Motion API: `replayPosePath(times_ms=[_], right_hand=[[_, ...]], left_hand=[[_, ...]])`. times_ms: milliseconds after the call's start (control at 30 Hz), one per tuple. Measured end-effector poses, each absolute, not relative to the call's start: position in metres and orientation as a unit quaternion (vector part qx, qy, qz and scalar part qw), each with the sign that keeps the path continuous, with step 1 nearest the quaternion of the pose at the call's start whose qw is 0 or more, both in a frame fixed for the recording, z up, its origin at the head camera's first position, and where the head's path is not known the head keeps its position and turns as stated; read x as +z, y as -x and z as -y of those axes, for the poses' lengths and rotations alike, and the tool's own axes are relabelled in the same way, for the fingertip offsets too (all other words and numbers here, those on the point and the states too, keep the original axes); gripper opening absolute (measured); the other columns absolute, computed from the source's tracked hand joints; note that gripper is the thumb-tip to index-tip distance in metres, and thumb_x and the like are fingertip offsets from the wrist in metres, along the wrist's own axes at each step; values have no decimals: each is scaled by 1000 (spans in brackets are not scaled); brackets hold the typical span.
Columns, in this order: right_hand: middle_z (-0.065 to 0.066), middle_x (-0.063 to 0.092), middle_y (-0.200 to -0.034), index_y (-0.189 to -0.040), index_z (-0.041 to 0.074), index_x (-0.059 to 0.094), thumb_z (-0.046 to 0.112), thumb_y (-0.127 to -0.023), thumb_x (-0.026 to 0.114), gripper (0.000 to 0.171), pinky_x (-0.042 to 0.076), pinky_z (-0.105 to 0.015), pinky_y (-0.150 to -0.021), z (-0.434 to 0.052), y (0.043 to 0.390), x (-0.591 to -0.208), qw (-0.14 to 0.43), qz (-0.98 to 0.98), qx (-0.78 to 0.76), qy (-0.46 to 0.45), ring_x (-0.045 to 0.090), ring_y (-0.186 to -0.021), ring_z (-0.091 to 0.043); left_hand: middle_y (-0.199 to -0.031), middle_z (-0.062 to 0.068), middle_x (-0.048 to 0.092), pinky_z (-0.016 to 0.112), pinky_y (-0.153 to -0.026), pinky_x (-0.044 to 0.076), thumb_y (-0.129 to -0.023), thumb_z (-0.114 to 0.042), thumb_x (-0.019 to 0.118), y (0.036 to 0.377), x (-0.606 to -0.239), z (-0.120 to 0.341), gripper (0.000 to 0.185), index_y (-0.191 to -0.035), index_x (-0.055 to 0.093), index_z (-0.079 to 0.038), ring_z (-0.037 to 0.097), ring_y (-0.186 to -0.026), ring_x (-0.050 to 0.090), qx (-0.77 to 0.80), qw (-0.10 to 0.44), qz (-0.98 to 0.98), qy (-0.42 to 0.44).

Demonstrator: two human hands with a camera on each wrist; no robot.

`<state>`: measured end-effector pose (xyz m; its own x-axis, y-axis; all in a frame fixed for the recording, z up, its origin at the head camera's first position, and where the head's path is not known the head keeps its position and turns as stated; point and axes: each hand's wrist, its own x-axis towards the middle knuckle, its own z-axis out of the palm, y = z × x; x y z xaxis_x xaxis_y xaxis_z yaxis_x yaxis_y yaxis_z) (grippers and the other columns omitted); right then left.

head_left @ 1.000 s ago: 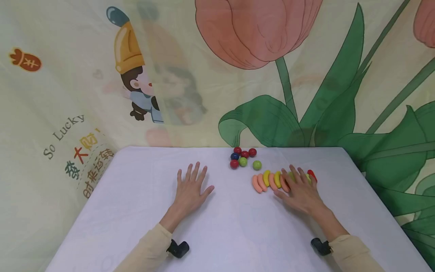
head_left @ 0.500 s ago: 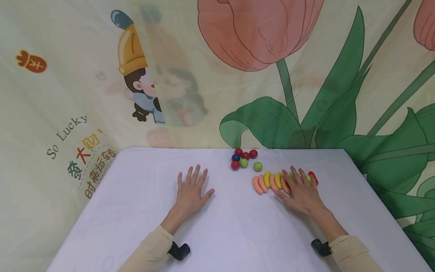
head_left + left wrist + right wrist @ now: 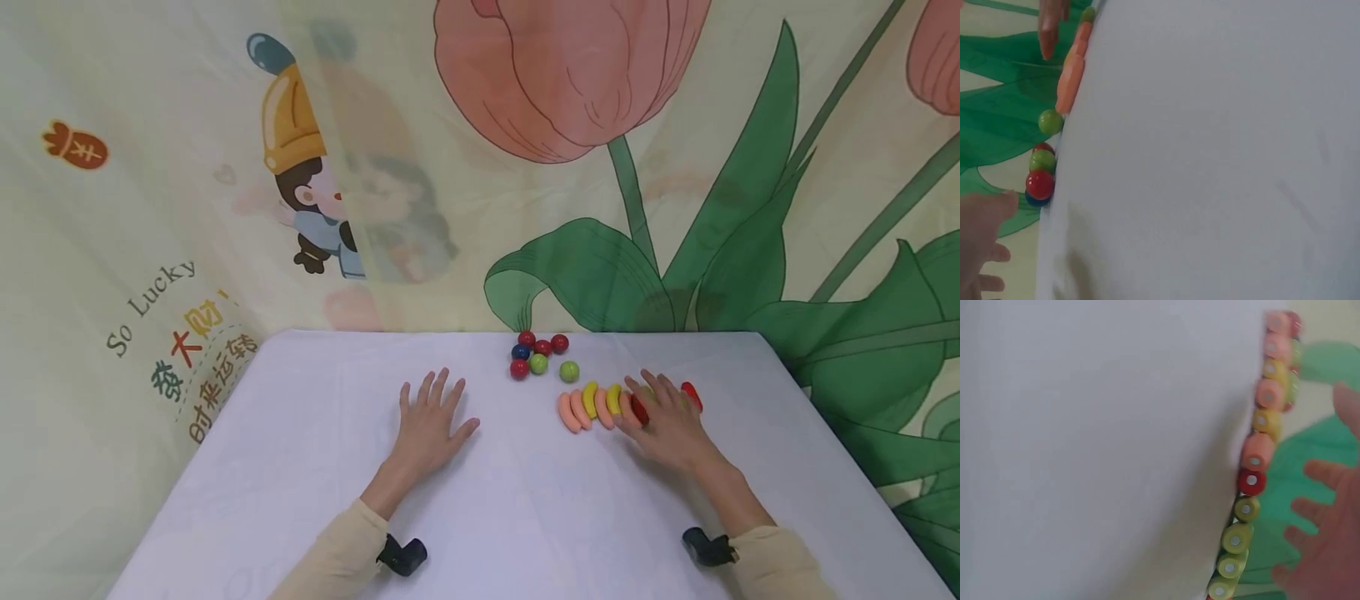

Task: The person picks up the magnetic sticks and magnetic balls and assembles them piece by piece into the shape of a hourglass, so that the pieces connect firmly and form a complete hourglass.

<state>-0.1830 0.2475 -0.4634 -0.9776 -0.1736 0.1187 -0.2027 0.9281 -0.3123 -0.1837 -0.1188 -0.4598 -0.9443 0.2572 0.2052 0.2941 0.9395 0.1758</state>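
Note:
My left hand (image 3: 431, 421) lies flat on the white table (image 3: 525, 517) with fingers spread, holding nothing. My right hand (image 3: 663, 421) rests with straight fingers on a curved row of coloured discs (image 3: 592, 404): pink, yellow, a red disc (image 3: 640, 410) by the index finger, and another red one at the far end (image 3: 691, 396). In the right wrist view the row of discs (image 3: 1254, 450) stands on edge, and the fingers (image 3: 1319, 472) are spread just beside it. A cluster of red, blue and green balls (image 3: 536, 353) lies behind the row, with one green ball (image 3: 569, 371) apart.
A printed cloth backdrop (image 3: 585, 167) with a tulip and cartoon figure hangs right behind the table's far edge. The balls (image 3: 1041, 169) sit close to that edge. Bare tabletop stretches between the hands and toward the front.
My right hand has drawn back slightly along the row, uncovering a red disc near its index finger. My left hand has shifted a little to the right.

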Motion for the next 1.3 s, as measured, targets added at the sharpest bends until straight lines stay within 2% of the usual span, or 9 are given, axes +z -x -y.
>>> replayPosePath(times_ms=[100,267,367,467,633,767,867,1067,1300], right_hand=[[-23,25,-150,-143,8,37,43,-93,51,62,20,-72,-102,-248,185,-461,36,964,247,-95,20,-137,-47],[-21,26,-150,-143,11,36,40,-99,42,53,29,-69,-100,-246,189,-460,21,935,346,-75,24,-137,-44],[-20,29,-149,-142,12,36,40,-99,42,52,29,-67,-101,-243,189,-461,24,921,386,-58,27,-137,-43],[-18,33,-147,-143,12,35,37,-99,44,51,33,-63,-102,-241,188,-462,30,906,420,-45,31,-135,-40],[-14,48,-136,-137,11,42,30,-99,47,43,43,-51,-99,-239,187,-462,46,890,452,-45,43,-125,-32],[-13,57,-126,-129,11,51,34,-99,46,38,49,-27,-91,-237,188,-464,51,880,470,-51,53,-115,-29],[-13,61,-121,-125,11,54,38,-98,45,39,49,-14,-82,-237,189,-467,49,876,478,-49,57,-110,-28],[-9,62,-117,-120,11,56,38,-98,47,36,50,-14,-80,-235,185,-476,44,871,488,-50,58,-107,-23],[-7,64,-111,-119,10,58,34,-98,48,33,50,-13,-79,-234,182,-476,54,865,494,-62,61,-102,-21]], left_hand=[[-140,15,44,60,-104,22,-91,-47,54,185,-460,110,56,-136,48,-14,34,-129,39,-160,98,973,137],[-110,8,58,49,-90,33,-92,-37,57,188,-459,89,42,-127,57,-14,24,-101,52,-262,82,954,121],[-93,4,60,39,-81,33,-92,-34,57,191,-461,74,37,-124,59,-14,16,-84,51,-296,69,945,123],[-84,1,58,33,-75,30,-91,-31,59,193,-467,60,35,-121,61,-13,11,-75,47,-323,69,935,131],[-79,-4,55,31,-73,28,-90,-29,61,190,-479,41,32,-116,64,-12,7,-72,46,-360,67,921,129],[-78,-5,55,31,-74,27,-89,-28,63,189,-486,29,30,-114,66,-13,7,-72,44,-369,72,919,118],[-78,-5,55,33,-77,26,-89,-28,63,191,-489,19,27,-111,67,-14,7,-72,43,-363,84,921,117],[-77,-8,53,35,-79,25,-88,-28,64,189,-492,5,18,-102,68,-18,7,-72,41,-341,92,928,116],[-74,-7,51,37,-79,25,-87,-32,65,190,-498,-7,27,-109,65,-17,7,-72,40,-342,109,927,108]])
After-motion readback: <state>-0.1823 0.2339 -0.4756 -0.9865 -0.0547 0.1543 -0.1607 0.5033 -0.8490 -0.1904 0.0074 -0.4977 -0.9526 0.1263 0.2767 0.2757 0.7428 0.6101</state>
